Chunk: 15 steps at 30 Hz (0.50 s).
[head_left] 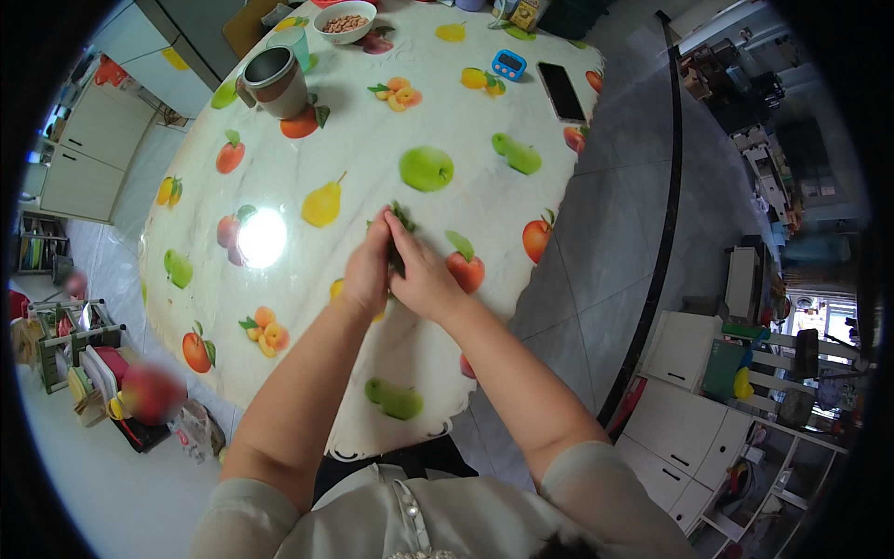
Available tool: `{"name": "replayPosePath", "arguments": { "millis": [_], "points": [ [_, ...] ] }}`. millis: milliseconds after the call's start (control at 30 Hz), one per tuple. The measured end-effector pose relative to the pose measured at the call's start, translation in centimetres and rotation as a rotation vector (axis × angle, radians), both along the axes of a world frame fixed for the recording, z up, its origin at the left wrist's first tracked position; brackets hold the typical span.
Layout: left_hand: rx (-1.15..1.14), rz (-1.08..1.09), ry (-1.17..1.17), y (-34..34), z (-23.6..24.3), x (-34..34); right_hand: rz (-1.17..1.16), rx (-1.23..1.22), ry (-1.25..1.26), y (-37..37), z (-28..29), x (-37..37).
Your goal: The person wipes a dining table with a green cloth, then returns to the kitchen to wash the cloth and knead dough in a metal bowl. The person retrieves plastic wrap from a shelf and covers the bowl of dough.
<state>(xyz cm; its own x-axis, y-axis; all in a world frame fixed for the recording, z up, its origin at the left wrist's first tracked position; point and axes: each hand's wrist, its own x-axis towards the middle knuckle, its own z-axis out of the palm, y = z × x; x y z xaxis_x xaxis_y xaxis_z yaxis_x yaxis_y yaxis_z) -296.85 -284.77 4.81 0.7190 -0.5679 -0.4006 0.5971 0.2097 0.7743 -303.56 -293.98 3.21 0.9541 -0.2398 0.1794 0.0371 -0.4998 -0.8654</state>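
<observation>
Left hand and right hand press palm to palm, fingers straight, closed on a ragged, dark green thing, mostly hidden. Both sit right of the tapered mug, nearer the wearer, over glossy, fruit-printed tablecloth.

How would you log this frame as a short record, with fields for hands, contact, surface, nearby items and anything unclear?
Hands: left hand and right hand together, palms facing, fingers pointing away from the person
Contact: dark green patch showing around the fingers
Surface: fruit-print table cover
Far left: brown-and-grey mug, pale green glass, white bowl of brown nut-like pieces
Far right: blue timer, dark-screened phone
Unclear: whether the green is held or printed
</observation>
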Motion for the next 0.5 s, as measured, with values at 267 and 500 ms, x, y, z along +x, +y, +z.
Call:
{"name": "replayPosePath", "arguments": {
  "millis": [267,500],
  "points": [
    [0.184,0.037,-0.095,7.5,3.1,-0.2,-0.238,-0.429,-0.203,-6.6,-1.1,1.3],
    [0.34,0.062,0.088,14.9,1.6,-6.1,-0.215,-0.728,0.239,-17.7,-4.0,1.1]
  ]
}}
